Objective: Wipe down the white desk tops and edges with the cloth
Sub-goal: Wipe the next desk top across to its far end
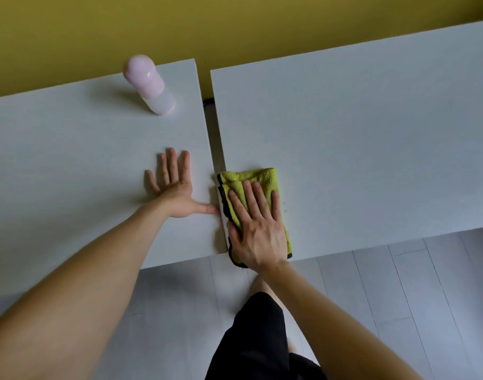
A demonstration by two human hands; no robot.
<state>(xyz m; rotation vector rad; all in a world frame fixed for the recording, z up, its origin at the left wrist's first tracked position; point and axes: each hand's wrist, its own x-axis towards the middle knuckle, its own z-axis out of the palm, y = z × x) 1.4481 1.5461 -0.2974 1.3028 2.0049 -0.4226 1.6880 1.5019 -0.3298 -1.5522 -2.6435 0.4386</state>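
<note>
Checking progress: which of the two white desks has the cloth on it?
The right desk; the green cloth lies at its near left corner. The left desk holds the pink bottle.

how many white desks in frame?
2: left desk, bearing the pink bottle and the flat left hand; right desk, across a narrow gap, where the right hand presses the cloth.

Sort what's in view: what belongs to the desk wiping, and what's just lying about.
Belongs to the job: left desk; right desk; yellow-green cloth at the right desk's near corner; right hand pressing flat on it; left hand flat on the left desk.

Just lying about: pink bottle, standing on the left desk.
</note>
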